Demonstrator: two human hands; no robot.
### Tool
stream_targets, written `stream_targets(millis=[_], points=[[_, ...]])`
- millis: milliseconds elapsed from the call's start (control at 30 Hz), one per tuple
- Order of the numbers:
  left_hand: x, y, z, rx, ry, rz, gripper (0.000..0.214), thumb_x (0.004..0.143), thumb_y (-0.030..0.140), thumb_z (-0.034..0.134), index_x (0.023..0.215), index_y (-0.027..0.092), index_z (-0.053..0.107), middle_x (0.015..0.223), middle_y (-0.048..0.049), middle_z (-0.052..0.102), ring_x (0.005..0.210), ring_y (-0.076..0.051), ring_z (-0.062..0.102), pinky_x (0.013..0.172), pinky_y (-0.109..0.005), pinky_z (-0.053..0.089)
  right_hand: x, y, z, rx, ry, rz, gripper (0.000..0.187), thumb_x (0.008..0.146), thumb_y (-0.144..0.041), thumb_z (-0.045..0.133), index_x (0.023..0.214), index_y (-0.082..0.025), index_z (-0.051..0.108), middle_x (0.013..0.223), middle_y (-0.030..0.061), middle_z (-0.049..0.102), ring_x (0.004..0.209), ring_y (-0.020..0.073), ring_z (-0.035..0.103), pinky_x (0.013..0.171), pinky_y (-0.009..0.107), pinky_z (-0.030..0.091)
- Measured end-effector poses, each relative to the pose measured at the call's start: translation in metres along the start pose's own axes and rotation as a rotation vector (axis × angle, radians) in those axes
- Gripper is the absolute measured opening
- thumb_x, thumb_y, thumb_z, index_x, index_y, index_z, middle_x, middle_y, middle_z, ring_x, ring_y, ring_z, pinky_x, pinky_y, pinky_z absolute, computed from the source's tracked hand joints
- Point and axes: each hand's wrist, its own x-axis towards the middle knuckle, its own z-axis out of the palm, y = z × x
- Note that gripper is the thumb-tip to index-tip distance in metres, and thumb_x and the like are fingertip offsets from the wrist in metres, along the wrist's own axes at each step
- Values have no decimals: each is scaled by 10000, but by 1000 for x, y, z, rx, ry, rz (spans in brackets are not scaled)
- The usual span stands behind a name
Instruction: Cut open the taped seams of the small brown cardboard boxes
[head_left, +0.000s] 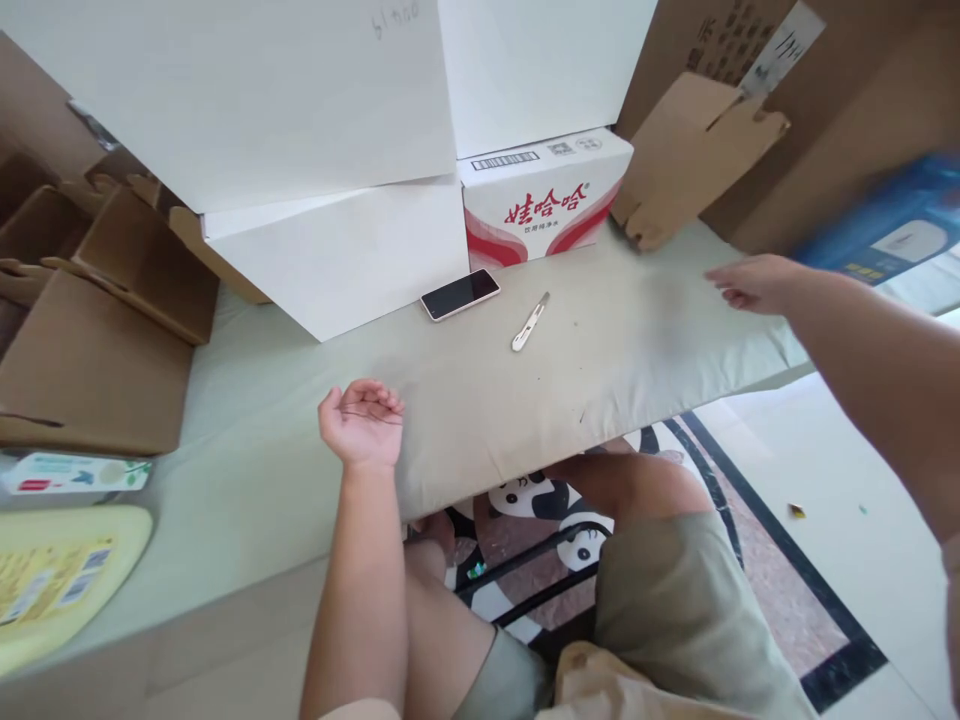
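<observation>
My left hand [361, 421] rests palm up on the pale green table [525, 400], fingers loosely curled, holding nothing. My right hand [754, 283] hovers over the table's right part, fingers stretched out to the left and empty, near a blue box [896, 222]. Between the hands lie a silver utility knife [530, 322] and a phone [460, 294], screen up and dark, both untouched.
White boxes [300, 150] are stacked at the back, beside a red-and-white carton [544, 200]. Brown cardboard boxes [97, 320] stand at the left, and large cardboard sheets [750, 110] lean at the back right. A yellow packet [60, 575] lies at the near left. My knees show below the table.
</observation>
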Motion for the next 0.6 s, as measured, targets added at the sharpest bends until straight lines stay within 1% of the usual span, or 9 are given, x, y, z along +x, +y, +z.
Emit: stream_targets(millis=[33, 100, 167, 233, 300, 367, 433, 500, 600], points=[[0, -1, 0, -11, 4, 0, 398, 773, 470, 535, 537, 158, 607, 492, -23, 498, 443, -126, 470, 433, -244, 365, 3, -1, 12, -93, -23, 52, 241, 696, -193, 833, 708, -254, 599, 607, -26, 545, 527, 98, 350, 447, 268, 350], [-2, -1, 0, -42, 14, -3, 380, 766, 459, 529, 550, 158, 610, 495, -29, 508, 450, -131, 484, 441, -245, 367, -6, 1, 41, -260, -100, 107, 168, 702, -180, 807, 696, -221, 644, 626, 6, 592, 521, 99, 372, 439, 268, 319], [-5, 0, -2, -89, 3, -10, 366, 765, 445, 521, 565, 155, 620, 505, -30, 513, 455, -127, 487, 453, -243, 364, -26, 3, 75, -366, -208, 104, 125, 673, -183, 806, 728, -200, 694, 661, 34, 640, 517, 115, 434, 439, 279, 338], [-9, 3, -7, -130, -24, -28, 353, 769, 433, 528, 582, 152, 630, 513, -29, 512, 466, -124, 496, 464, -240, 362, -50, 1, 112, -482, -332, 32, 139, 659, -237, 799, 764, -197, 717, 633, 29, 632, 506, 141, 476, 447, 297, 372], [-12, 8, -13, -160, -58, -40, 359, 789, 440, 535, 599, 151, 633, 529, -31, 519, 484, -121, 504, 480, -238, 369, -74, -9, 152, -615, -469, -150, 161, 674, -308, 767, 787, -204, 716, 629, 19, 628, 528, 157, 516, 483, 304, 406], [-15, 15, -23, -182, -93, -46, 376, 821, 438, 524, 598, 151, 623, 534, -33, 514, 478, -115, 492, 475, -236, 352, -101, -27, 197, -679, -581, -313, 164, 681, -323, 749, 803, -218, 715, 704, 20, 667, 603, 165, 568, 566, 308, 450], [-18, 25, -35, -222, -175, -23, 434, 859, 433, 515, 519, 163, 533, 471, 7, 379, 423, -93, 408, 452, -226, 295, -134, -49, 246, -736, -684, -482, 137, 722, -315, 710, 826, -226, 714, 780, 22, 697, 629, 164, 588, 634, 323, 476], [-19, 36, -47, -276, -223, -4, 523, 887, 431, 513, 450, 175, 384, 454, 44, 225, 380, -65, 292, 433, -218, 226, -173, -72, 300, -784, -789, -744, 146, 795, -313, 646, 891, -227, 714, 776, 25, 697, 632, 173, 593, 669, 342, 493], [-17, 49, -63, -348, -240, -15, 541, 916, 400, 458, 449, 182, 294, 459, 50, 174, 369, -54, 210, 424, -219, 160, -237, -107, 384, -721, -923, -1104, 181, 842, -224, 603, 993, -209, 701, 857, 40, 716, 749, 194, 649, 765, 346, 530]])
